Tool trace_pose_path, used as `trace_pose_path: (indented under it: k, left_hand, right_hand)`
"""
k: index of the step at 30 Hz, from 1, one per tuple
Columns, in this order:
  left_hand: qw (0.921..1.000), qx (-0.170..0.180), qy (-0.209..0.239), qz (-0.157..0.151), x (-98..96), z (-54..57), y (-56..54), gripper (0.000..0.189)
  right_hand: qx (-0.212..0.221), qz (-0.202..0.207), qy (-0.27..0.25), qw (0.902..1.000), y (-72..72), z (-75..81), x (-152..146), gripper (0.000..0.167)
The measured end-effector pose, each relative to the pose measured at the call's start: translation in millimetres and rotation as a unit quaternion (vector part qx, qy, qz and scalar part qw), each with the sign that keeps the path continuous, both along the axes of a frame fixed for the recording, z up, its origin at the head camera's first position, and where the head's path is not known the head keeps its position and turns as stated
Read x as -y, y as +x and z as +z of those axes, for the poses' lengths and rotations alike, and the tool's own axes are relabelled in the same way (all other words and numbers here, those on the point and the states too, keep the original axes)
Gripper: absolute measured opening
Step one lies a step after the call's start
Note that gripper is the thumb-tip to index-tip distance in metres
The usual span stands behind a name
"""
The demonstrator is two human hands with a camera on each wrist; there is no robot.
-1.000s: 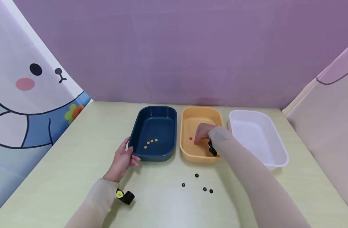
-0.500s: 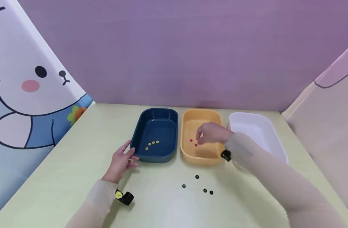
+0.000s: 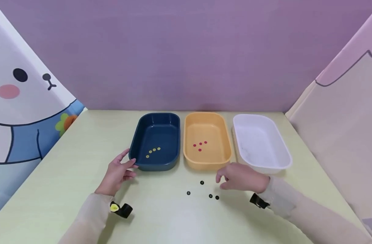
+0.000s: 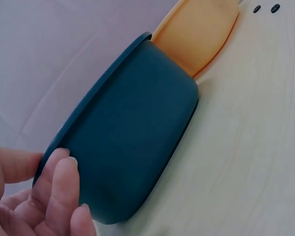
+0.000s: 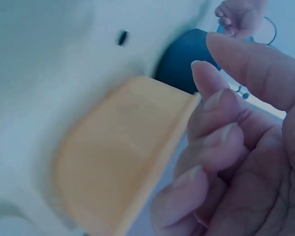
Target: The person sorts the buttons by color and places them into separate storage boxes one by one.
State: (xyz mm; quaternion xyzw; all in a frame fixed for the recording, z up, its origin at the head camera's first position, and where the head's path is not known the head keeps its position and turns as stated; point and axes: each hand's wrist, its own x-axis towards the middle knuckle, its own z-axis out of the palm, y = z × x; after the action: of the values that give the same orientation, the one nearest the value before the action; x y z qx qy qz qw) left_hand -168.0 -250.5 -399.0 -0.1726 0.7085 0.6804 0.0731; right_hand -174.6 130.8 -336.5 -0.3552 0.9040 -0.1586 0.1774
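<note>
My left hand (image 3: 114,175) grips the near left corner of a dark blue tray (image 3: 155,167); in the left wrist view the thumb lies at its rim and the fingers (image 4: 64,189) curl against the outer wall. Several yellow buttons (image 3: 154,149) lie in that tray. My right hand (image 3: 242,177) hovers over the table in front of the orange tray (image 3: 208,166), fingers loosely bent and nothing between them. The right wrist view shows a gap between thumb and fingertips. Several red buttons (image 3: 200,143) sit in the orange tray. Several black buttons (image 3: 210,196) lie on the table, left of my right hand.
A white tray (image 3: 262,142) stands to the right of the orange one, with nothing visible in it. The three trays line up across the pale table (image 3: 173,217). A purple cloth backdrop (image 3: 186,57) rises behind, with printed cloths at both sides.
My right hand has left the orange tray, moving toward me and down to the table near the black buttons. More red buttons now show. My left hand stays at the blue tray.
</note>
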Motion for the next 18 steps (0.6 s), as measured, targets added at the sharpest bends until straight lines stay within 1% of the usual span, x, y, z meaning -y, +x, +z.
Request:
trace_pose_path:
  k: [5, 11, 15, 18]
  left_hand:
    - [1.0000, 0.001, -0.001, 0.003, 1.1, 0.3, 0.6, 0.068]
    - [1.0000, -0.001, -0.002, -0.002, 2.1, 0.1, 0.4, 0.068]
    - [1.0000, -0.001, 0.000, -0.006, 2.0, -1.2, 0.1, 0.068]
    - [1.0000, -0.005, 0.003, -0.007, 0.4, -1.9, 0.6, 0.067]
  right_hand:
    - [0.041, -0.020, -0.034, 0.9984, 1.5, -18.3, -9, 0.014]
    - [0.091, -0.049, -0.078, 0.9916, 4.3, -39.4, -12, 0.015]
    - [0.101, -0.070, -0.115, 0.9858, 7.9, -49.9, -10, 0.018]
    - [0.097, -0.084, -0.124, 0.9839, 10.4, -54.7, -11, 0.017]
